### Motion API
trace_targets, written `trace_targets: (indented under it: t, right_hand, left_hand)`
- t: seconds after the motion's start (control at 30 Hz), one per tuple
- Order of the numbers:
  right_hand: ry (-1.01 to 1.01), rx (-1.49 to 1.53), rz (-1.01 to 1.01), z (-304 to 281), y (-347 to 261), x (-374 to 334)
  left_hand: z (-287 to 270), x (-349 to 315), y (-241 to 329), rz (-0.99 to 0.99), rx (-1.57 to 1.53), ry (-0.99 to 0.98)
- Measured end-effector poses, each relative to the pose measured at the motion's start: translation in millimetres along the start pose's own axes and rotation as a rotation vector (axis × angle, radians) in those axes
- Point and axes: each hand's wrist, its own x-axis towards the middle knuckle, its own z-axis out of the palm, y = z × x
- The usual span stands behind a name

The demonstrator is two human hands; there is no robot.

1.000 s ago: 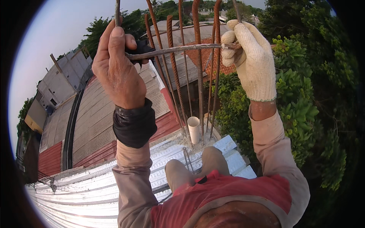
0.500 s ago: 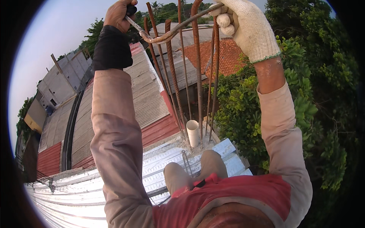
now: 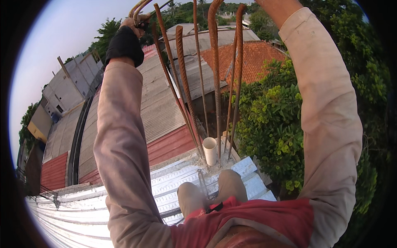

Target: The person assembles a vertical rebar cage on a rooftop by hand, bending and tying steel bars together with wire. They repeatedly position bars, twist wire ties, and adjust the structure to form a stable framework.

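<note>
My left hand (image 3: pixel 131 25) is raised at the upper left, wearing a black wrist wrap (image 3: pixel 124 46). Its fingers are closed round a bent metal rod (image 3: pixel 138 8), whose curved part rises out of the top of the picture. Of my right arm, the sleeve (image 3: pixel 326 82) and bare wrist (image 3: pixel 281 7) show at the upper right; the hand itself is cut off by the top edge. Between my arms stand several rusty rebars (image 3: pixel 215 62), upright, some with bent tops. A white plastic pipe (image 3: pixel 210 151) stands open-ended at their foot.
Shiny corrugated metal sheets (image 3: pixel 165 186) lie under and left of my knees (image 3: pixel 229 184). Beyond are grey roofing (image 3: pixel 161 103), red metal sheets (image 3: pixel 169 146) and an orange tiled roof (image 3: pixel 248 62). Leafy trees (image 3: pixel 273 124) crowd the right side.
My gloved right hand has gone up and out of the picture. The bent rod, earlier spanning both hands across the rebars, now curves upward by my left hand, which has lowered slightly.
</note>
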Motion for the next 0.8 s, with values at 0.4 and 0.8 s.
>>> trace_targets:
  t: [0.4,0.8]
  right_hand:
    - [-0.185,-0.179,0.171,-21,29,20]
    - [-0.272,-0.362,0.304,-49,45,8]
  left_hand:
    - [-59,101,-16,0.691,1.414,-0.290]
    - [-14,-34,-52,0.622,0.848,-0.370]
